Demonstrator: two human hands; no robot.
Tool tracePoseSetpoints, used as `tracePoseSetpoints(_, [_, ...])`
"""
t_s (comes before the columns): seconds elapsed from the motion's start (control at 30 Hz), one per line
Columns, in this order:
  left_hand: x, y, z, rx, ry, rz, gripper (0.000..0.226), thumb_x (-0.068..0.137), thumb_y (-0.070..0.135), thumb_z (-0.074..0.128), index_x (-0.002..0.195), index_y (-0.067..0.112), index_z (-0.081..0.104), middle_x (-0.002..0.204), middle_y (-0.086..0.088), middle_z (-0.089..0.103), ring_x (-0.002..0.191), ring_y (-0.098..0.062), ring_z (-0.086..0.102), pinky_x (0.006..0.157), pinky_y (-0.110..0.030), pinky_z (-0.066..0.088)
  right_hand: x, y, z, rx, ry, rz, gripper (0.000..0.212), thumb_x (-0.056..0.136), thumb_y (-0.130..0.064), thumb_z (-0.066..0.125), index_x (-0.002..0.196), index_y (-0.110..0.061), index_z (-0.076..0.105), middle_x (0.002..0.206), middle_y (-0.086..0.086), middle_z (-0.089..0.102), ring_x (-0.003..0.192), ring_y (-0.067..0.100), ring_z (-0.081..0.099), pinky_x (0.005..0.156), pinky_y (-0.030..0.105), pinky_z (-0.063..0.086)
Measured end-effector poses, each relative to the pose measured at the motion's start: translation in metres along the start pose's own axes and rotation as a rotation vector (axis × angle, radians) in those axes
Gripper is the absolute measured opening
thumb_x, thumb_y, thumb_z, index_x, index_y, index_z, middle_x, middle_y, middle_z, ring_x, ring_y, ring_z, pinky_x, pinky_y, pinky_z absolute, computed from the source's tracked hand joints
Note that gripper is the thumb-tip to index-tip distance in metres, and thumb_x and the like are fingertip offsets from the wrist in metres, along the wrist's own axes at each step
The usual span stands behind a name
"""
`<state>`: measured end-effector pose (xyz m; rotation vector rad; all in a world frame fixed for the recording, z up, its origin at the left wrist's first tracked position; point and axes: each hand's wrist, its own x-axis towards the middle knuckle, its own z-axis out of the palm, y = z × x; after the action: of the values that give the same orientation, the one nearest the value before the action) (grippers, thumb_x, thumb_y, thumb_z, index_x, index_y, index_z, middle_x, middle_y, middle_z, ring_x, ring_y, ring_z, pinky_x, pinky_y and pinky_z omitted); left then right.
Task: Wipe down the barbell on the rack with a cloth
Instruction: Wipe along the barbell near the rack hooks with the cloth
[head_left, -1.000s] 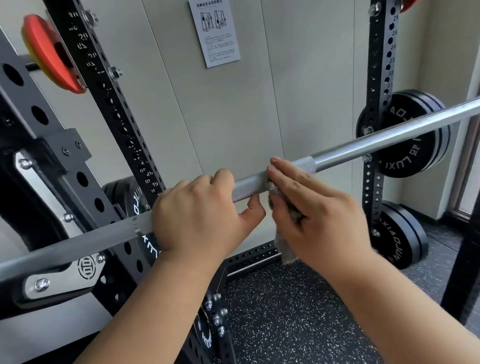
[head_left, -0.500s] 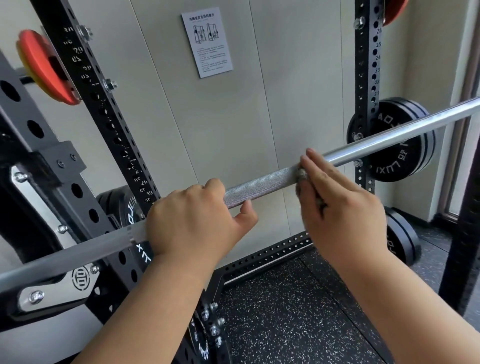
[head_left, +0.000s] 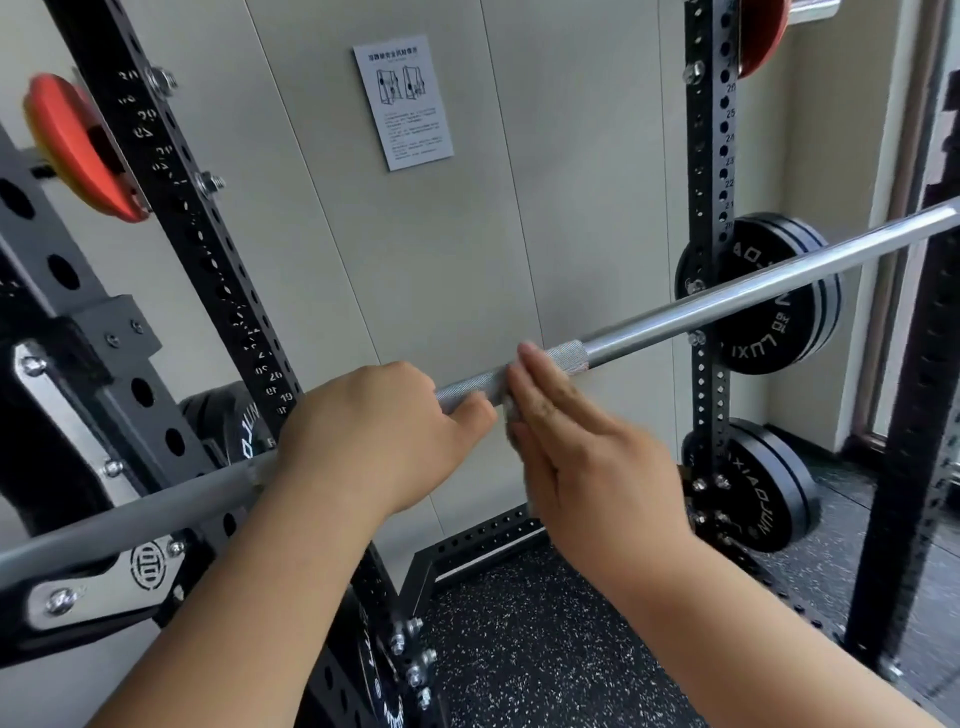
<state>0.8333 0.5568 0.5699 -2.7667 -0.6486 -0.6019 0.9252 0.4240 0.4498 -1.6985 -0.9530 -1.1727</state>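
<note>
Left hand: it is closed around the barbell from above, with the thumb underneath. The bar is held steady by it.
Right hand: it is placed just beside the left hand, on its right side. The fingers are kept straight and together and are laid across the bar. The thumb is hidden.
Cloth: only a small grey, blurred piece is seen, under the right fingers and against the bar. How it is folded cannot be told.
Barbell: it is carried by the rack and runs under both hands, rising beyond the right hand. The rough grip part lies between the hands and under the right fingers; past them the bar is smooth.
Behind the hands: black weight plates are stored on the upright beyond the right hand, and a red plate is hung above the left hand.
Step in hand: the rough part is judged to be rubbed with the cloth.
Done: no clean or dirty area can be told apart, so the wiped length is not known.
Left: probably the long smooth part past the right hand, and the part covered by the left hand and beyond it.
</note>
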Motion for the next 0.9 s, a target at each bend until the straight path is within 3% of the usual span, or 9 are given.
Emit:
tracePoseSetpoints(0.1, [-0.012, -0.001, 0.010, 0.089, 0.229, 0.058, 0.062, 0.088, 0.075, 0.024, 0.076, 0.020, 0.050, 0.067, 0.001, 0.059, 0.064, -0.028, 0.059, 0.056, -0.030, 0.042, -0.003, -0.001, 0.002, -0.051, -0.002, -0.051, 0.043, 0.106, -0.021, 0.061, 0.148, -0.026, 0.063, 0.160, -0.017, 0.048, 0.074, 0.021, 0.076, 0.054, 0.036, 0.060])
tracePoseSetpoints(0.17, [-0.020, -0.004, 0.020, 0.084, 0.347, 0.096, 0.052, 0.091, 0.069, 0.028, 0.079, 0.022, 0.048, 0.066, 0.001, 0.057, 0.061, -0.029, 0.056, 0.053, -0.031, 0.034, 0.002, 0.009, -0.006, -0.080, 0.086, 0.024, 0.036, 0.105, -0.021, 0.065, 0.140, -0.022, 0.070, 0.154, -0.013, 0.055, 0.083, 0.018, 0.079, 0.051, 0.035, 0.060])
tracePoseSetpoints(0.27, [-0.031, 0.004, 0.039, 0.038, 0.445, 0.061, 0.043, 0.096, 0.059, 0.042, 0.089, 0.020, 0.058, 0.078, -0.003, 0.060, 0.073, -0.031, 0.056, 0.068, -0.040, 0.037, 0.005, 0.018, -0.012, -0.086, 0.175, 0.163, 0.034, 0.105, -0.026, 0.066, 0.139, -0.023, 0.071, 0.151, -0.014, 0.059, 0.085, 0.011, 0.079, 0.052, 0.035, 0.061])
tracePoseSetpoints(0.37, [-0.037, 0.016, 0.049, 0.046, 0.496, -0.007, 0.045, 0.098, 0.059, 0.046, 0.095, 0.017, 0.062, 0.087, -0.006, 0.062, 0.081, -0.034, 0.056, 0.080, -0.047, 0.036, -0.002, 0.010, -0.004, -0.041, 0.118, 0.041, 0.037, 0.107, -0.026, 0.063, 0.143, -0.021, 0.067, 0.156, -0.011, 0.055, 0.097, 0.008, 0.078, 0.062, 0.034, 0.064])
tracePoseSetpoints(0.47, [-0.027, 0.011, 0.052, 0.053, 0.545, 0.013, 0.055, 0.100, 0.067, 0.041, 0.086, 0.017, 0.060, 0.077, -0.007, 0.061, 0.071, -0.034, 0.057, 0.071, -0.043, 0.035, 0.002, 0.017, -0.007, -0.087, 0.065, -0.059, 0.037, 0.107, -0.027, 0.061, 0.144, -0.023, 0.067, 0.156, -0.012, 0.055, 0.080, 0.015, 0.078, 0.057, 0.035, 0.062])
tracePoseSetpoints(0.53, [-0.020, 0.009, 0.049, 0.045, 0.546, 0.032, 0.062, 0.100, 0.072, 0.038, 0.077, 0.017, 0.056, 0.066, -0.007, 0.059, 0.062, -0.032, 0.057, 0.064, -0.039, 0.035, 0.011, 0.029, -0.014, -0.100, 0.096, 0.031, 0.034, 0.107, -0.029, 0.062, 0.140, -0.023, 0.070, 0.152, -0.011, 0.059, 0.071, 0.018, 0.077, 0.052, 0.036, 0.061])
tracePoseSetpoints(0.6, [-0.016, 0.011, 0.044, 0.030, 0.518, 0.052, 0.065, 0.099, 0.073, 0.036, 0.070, 0.017, 0.052, 0.059, -0.007, 0.056, 0.055, -0.031, 0.056, 0.060, -0.035, 0.033, 0.016, 0.038, -0.018, -0.110, 0.146, 0.104, 0.033, 0.106, -0.027, 0.065, 0.137, -0.020, 0.072, 0.149, -0.009, 0.061, 0.076, 0.019, 0.079, 0.053, 0.038, 0.062])
tracePoseSetpoints(0.7, [-0.014, 0.014, 0.034, 0.017, 0.421, 0.037, 0.067, 0.095, 0.076, 0.032, 0.063, 0.019, 0.048, 0.053, -0.008, 0.055, 0.048, -0.029, 0.055, 0.057, -0.030, 0.030, 0.009, 0.031, -0.011, -0.116, 0.136, 0.055, 0.034, 0.106, -0.026, 0.065, 0.139, -0.018, 0.070, 0.152, -0.007, 0.059, 0.083, 0.017, 0.080, 0.053, 0.037, 0.062])
tracePoseSetpoints(0.9, [-0.004, 0.018, 0.012, 0.083, 0.201, -0.059, 0.083, 0.086, 0.087, 0.009, 0.068, 0.019, 0.053, 0.062, 0.000, 0.057, 0.056, -0.023, 0.053, 0.052, -0.028, 0.036, 0.015, 0.045, -0.019, -0.194, 0.062, -0.044, 0.034, 0.105, -0.026, 0.066, 0.139, -0.021, 0.071, 0.152, -0.009, 0.059, 0.062, 0.017, 0.071, 0.048, 0.034, 0.057])
